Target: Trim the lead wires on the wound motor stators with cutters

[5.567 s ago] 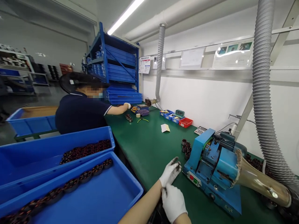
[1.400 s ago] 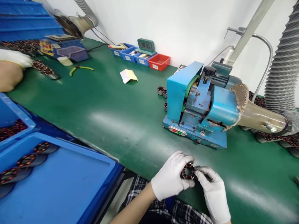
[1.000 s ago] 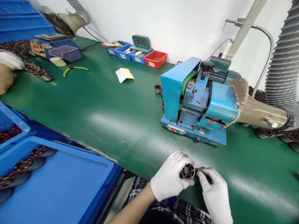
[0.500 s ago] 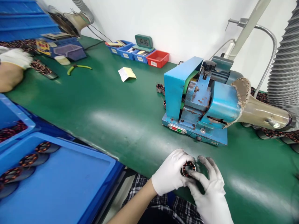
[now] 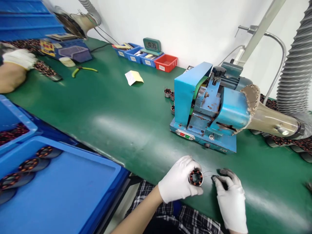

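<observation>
My left hand [image 5: 179, 180], in a white glove, is closed around a small motor stator [image 5: 189, 178], a metal ring with copper windings inside. Its round opening faces up towards me. Two thin wires [image 5: 207, 175] stick out from the stator's right side. My right hand [image 5: 230, 191], gloved and blackened at the fingertips, has its thumb and forefinger pinched together at the end of a wire. Both hands are just above the green table [image 5: 146, 143], in front of the blue machine [image 5: 204, 107].
A blue tray [image 5: 73, 195] with several stators stands at the lower left. Several stators [image 5: 167, 93] stand left of the machine; more lie behind its duct [image 5: 275, 120]. Cutters [image 5: 83, 69], a folded paper [image 5: 134, 78] and small bins [image 5: 167, 62] lie farther back. A co-worker's gloved hand [image 5: 19, 60] is at far left.
My right hand has drawn away from the stator to the right, its fingers closing into a pinch. The wires now show between the hands. My left hand has kept its hold.
</observation>
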Demonstrator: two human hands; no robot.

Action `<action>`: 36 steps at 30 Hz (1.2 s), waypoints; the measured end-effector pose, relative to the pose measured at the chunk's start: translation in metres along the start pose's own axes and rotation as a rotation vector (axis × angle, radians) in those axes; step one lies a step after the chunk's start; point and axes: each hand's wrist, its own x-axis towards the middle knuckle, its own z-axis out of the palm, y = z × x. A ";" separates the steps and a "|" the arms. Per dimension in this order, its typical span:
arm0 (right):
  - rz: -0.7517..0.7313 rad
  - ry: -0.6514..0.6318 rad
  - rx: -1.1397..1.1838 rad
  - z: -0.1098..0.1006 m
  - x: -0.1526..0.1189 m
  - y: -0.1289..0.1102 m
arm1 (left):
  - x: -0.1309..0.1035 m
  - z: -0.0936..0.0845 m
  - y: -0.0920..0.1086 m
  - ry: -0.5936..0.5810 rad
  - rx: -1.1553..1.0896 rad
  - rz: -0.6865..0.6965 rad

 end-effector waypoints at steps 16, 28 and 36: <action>-0.693 -0.050 -0.415 0.002 0.011 -0.023 | -0.002 0.001 -0.005 0.032 -0.024 0.048; -0.228 -0.074 -0.351 -0.007 0.011 0.007 | 0.000 -0.010 -0.005 -0.058 -0.023 0.060; -0.380 -0.177 0.070 -0.008 -0.019 -0.019 | -0.020 -0.011 0.023 0.244 -0.086 0.157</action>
